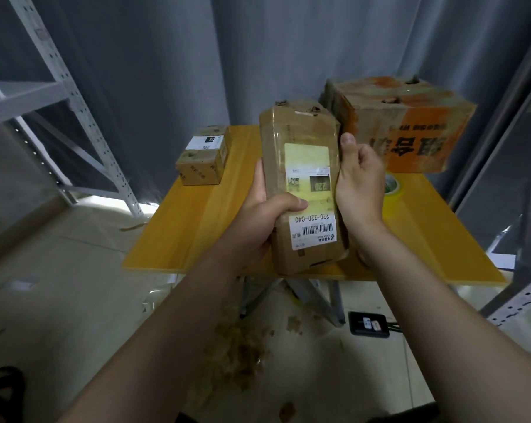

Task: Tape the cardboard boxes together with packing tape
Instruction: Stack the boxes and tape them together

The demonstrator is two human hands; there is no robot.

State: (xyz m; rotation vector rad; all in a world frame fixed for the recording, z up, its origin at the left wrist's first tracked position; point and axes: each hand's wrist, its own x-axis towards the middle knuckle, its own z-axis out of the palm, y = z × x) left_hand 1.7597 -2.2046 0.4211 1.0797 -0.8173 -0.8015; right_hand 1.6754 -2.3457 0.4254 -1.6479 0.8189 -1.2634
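Head view — left hand (265,216), right hand (360,186) grip one box (306,166) of three — one tape roll (392,187).

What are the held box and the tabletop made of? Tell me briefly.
Held box: brown cardboard, glossy under clear tape, judging by glare and creased corners. Tabletop: yellow board with smooth satin finish, probably laminated wood; faint grain lines show.

Both bare forearms reach forward, with the wrists near each other. The left hand (265,209) grips the left side of a cardboard box (300,129), thumb laid across its front; the right hand (360,184) holds the right side, thumb pointing up along the edge.
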